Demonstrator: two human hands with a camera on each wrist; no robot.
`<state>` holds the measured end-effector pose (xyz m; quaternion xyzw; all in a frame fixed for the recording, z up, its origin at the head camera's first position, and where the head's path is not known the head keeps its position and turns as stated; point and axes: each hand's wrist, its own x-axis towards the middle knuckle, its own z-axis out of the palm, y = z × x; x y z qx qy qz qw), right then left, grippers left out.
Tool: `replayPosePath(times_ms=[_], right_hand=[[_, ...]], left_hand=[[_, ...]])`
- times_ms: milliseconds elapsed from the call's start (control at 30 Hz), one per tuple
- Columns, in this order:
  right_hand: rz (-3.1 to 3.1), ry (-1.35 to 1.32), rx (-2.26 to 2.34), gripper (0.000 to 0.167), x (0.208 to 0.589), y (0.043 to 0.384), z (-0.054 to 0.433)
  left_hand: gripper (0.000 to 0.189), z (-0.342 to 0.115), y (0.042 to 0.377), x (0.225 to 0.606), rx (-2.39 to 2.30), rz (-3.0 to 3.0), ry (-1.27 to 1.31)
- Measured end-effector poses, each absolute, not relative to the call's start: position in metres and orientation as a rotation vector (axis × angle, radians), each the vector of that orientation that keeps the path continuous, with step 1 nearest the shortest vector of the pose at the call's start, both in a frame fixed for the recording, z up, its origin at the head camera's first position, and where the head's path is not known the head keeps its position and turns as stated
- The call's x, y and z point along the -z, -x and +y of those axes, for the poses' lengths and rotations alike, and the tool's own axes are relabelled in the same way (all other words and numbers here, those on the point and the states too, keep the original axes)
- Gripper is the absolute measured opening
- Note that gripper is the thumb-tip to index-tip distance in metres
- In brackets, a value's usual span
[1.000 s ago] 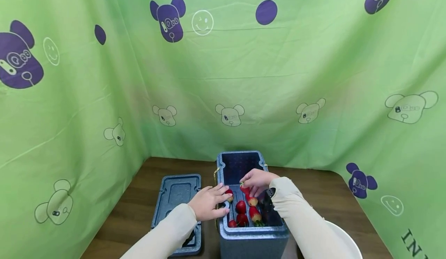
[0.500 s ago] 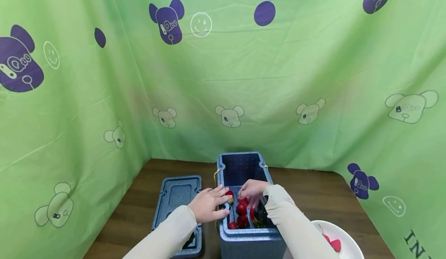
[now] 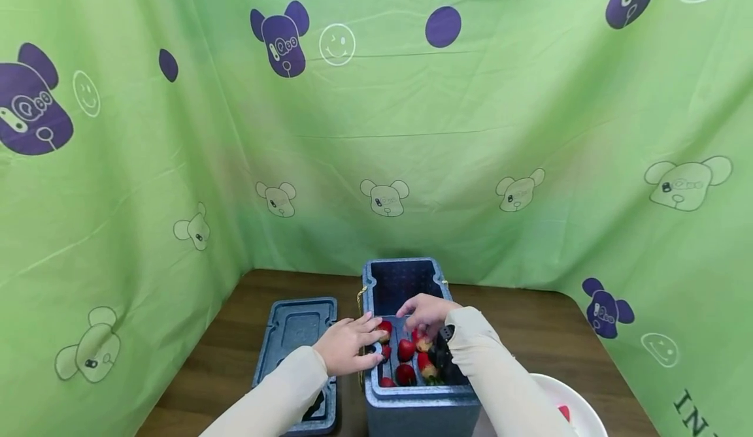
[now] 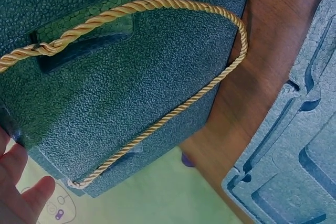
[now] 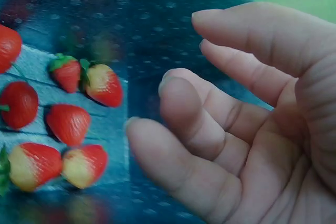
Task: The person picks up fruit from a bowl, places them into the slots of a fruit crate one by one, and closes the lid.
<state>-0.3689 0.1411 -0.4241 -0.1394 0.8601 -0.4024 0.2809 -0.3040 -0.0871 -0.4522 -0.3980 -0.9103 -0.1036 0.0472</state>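
My left hand (image 3: 347, 345) rests on the left rim of a speckled blue foam box (image 3: 425, 392), fingers extended; its fingertips (image 4: 39, 190) show at the left wrist view's corner. My right hand (image 3: 429, 313), fingers loosely bent and apart, hovers over the box. Nothing lies between its fingers (image 5: 184, 150) in the right wrist view. Beside them, a red strawberry (image 5: 68, 123) lies on a ridged blue surface (image 5: 113, 145) inside the box. Around it are pale-ended strawberries (image 5: 84, 166), a leafy strawberry (image 5: 67, 74) and a round, cherry-like red fruit (image 5: 20, 105).
The box's blue lid (image 3: 302, 323) lies on the wooden table (image 3: 200, 365) at left. A white dish (image 3: 588, 417) holding something red sits at right, partly behind the sleeve. Gold rope (image 4: 168, 114) hangs on the box's side. A green cloth (image 3: 329, 130) surrounds the table.
A second ago my right hand held a red strawberry over the box. It lowered the fruit, let go, and its fingers have spread and risen slightly. My left hand stays on the rim.
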Motion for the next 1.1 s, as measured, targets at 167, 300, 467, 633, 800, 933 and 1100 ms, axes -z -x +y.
replayPosePath(times_ms=[167,300,467,633,800,933,1100], right_hand=[[2.321,0.373,1.125,0.038,0.406,0.369,0.152],[2.322,0.413,1.254,0.041,0.404,0.370,0.173],[2.369,0.482,1.341,0.042,0.406,0.364,0.208],[2.441,0.470,1.238,0.044,0.408,0.351,0.255],[2.470,0.323,1.187,0.044,0.421,0.333,0.302],[2.462,0.214,1.183,0.044,0.439,0.317,0.333],[2.413,0.128,1.215,0.043,0.470,0.295,0.353]], left_hand=[[0.047,-0.091,0.305,0.453,0.312,-2.799,1.191],[0.047,-0.094,0.306,0.453,0.331,-2.785,1.186],[0.047,-0.094,0.307,0.455,0.334,-2.763,1.202],[0.047,-0.093,0.307,0.457,0.360,-2.774,1.192],[0.048,-0.092,0.307,0.459,0.390,-2.780,1.194],[0.049,-0.090,0.307,0.461,0.421,-2.788,1.192],[0.049,-0.090,0.306,0.461,0.428,-2.817,1.164]])
